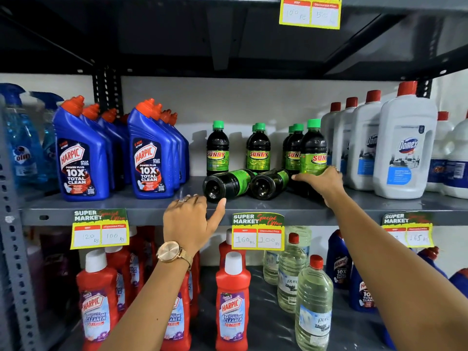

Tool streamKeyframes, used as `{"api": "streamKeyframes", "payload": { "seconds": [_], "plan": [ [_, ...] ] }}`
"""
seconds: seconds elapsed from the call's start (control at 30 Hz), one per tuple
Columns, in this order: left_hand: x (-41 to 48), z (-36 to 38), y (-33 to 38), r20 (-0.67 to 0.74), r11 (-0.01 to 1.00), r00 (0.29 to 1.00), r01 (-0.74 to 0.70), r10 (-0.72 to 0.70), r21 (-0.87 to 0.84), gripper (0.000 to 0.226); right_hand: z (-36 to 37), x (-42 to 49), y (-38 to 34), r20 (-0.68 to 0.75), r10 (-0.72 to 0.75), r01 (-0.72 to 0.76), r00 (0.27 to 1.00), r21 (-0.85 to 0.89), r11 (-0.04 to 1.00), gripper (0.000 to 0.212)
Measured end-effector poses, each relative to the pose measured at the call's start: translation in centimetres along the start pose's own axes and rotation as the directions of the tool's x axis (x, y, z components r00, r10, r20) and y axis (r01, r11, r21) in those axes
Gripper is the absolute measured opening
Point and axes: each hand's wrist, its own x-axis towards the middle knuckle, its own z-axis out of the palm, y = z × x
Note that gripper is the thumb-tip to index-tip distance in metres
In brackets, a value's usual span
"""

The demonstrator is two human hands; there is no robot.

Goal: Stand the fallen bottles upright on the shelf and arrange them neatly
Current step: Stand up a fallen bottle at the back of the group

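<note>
Two Sunny bottles lie fallen on the middle shelf (141,206), bases toward the near edge, one on the left (226,183) and one on the right (269,183), just in front of the upright Sunny bottles (258,149). The left hand (188,220) reaches up, probably to take the left one: fingers loosely curled, thumb out, its tip at the bottle's base, gripping nothing. The right hand (319,181) rests palm-down at the foot of the nearest upright Sunny bottle (313,148), fingers together and extended toward the right fallen one; contact unclear
</note>
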Motion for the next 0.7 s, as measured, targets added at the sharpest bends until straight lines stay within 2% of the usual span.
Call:
{"api": "streamKeyframes", "payload": {
  "seconds": [0.07,0.13,0.37,0.53,0.6,0.67,0.7],
  "plan": [
    [0.0,0.0,0.0,0.000,1.000,1.000,0.002,-0.002,0.002,0.063,-0.3,0.2,0.2,0.010,-0.015,0.014,1.000,0.086,0.996,0.054],
    [0.0,0.0,0.0,0.003,1.000,1.000,0.006,-0.006,0.002,0.063,-0.4,0.4,0.4,-0.020,-0.016,0.018,1.000,0.068,0.998,0.045],
    [0.0,-0.1,0.1,0.014,1.000,1.000,0.011,-0.011,0.009,0.064,-0.3,-0.3,0.0,-0.096,-0.032,0.023,0.995,-0.095,0.995,0.080],
    [0.0,-0.1,0.0,0.019,1.000,1.000,0.005,-0.005,0.000,0.064,-0.4,-0.5,-0.1,-0.092,-0.023,0.012,0.996,-0.124,0.992,0.087],
    [0.1,-0.3,-0.2,0.035,1.000,0.999,-0.016,0.016,-0.007,0.064,-0.3,-0.6,-0.1,-0.079,-0.030,0.017,0.996,-0.151,0.988,0.104],
    [0.1,-0.5,-0.9,0.058,0.998,0.996,-0.064,0.064,-0.004,0.064,-0.3,-1.3,-0.5,-0.132,-0.098,0.073,0.986,-0.184,0.980,0.120],
    [0.2,-0.6,-1.5,0.071,0.996,0.994,-0.088,0.088,-0.008,0.064,-0.6,-2.0,-0.9,-0.216,-0.175,0.132,0.961,-0.198,0.971,0.114]
  ]
}}
